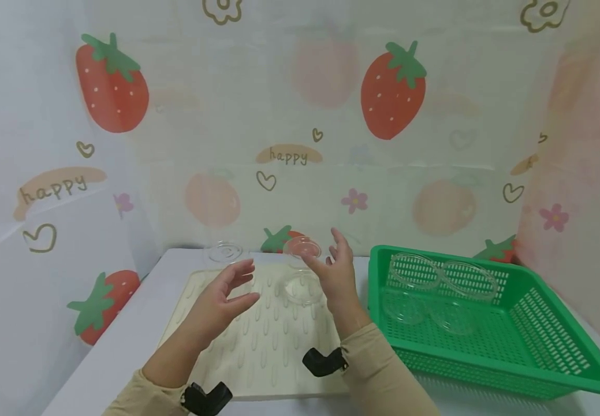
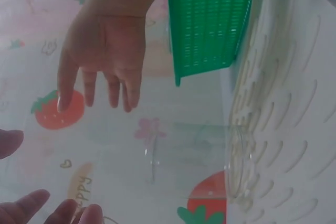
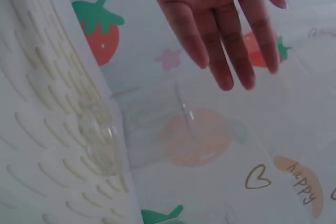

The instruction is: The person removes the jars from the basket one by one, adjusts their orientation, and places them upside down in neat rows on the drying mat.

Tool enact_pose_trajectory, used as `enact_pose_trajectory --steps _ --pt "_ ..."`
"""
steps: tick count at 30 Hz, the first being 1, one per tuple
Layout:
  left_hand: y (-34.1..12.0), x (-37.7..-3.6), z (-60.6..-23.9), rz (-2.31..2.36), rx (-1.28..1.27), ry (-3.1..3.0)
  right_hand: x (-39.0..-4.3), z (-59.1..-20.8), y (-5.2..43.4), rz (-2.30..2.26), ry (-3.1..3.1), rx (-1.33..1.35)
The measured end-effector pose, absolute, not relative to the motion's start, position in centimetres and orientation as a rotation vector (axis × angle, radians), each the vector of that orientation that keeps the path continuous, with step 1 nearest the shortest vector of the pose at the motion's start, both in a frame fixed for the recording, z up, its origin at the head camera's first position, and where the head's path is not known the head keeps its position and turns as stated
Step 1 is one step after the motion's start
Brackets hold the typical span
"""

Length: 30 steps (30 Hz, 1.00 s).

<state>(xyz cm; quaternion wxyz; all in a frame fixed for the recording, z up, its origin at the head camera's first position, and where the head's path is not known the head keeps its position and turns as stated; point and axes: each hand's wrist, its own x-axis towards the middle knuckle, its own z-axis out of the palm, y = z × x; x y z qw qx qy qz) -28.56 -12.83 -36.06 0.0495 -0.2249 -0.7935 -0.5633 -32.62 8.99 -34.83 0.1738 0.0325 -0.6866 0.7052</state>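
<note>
I see a clear plastic cup (image 1: 300, 271) standing on the far part of the cream ridged mat (image 1: 258, 341), apparently mouth down, with its round base uppermost. It sits between my two hands, touched by neither. My right hand (image 1: 337, 271) hangs just to the right of the cup, fingers straight and spread, thumb side toward the cup's top, holding nothing. My left hand (image 1: 224, 297) is to the left and a little nearer, palm turned inward, fingers loosely extended and apart, also holding nothing. From the left wrist view the cup (image 2: 197, 156) shows clearly on the mat with the right hand (image 2: 102, 51) beyond it, fingers hanging open. A clear lid (image 1: 223, 253) lies at the mat's far left edge, well apart from the cup. To the right of the mat, on the white table (image 1: 123, 341), stands a green basket (image 1: 539, 370) with several more clear cups (image 1: 442, 294) lying inside it.
</note>
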Motion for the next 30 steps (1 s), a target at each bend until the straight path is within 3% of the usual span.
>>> enact_pose_trajectory --steps 13,30 --pt "-12.5 -29.2 -34.2 -1.677 -0.705 -2.363 -31.4 -30.8 11.2 1.923 -2.052 0.457" --pt "-9.6 -30.1 -31.5 -1.645 -0.849 -2.370 -30.4 -27.1 19.9 1.696 -2.294 0.420"
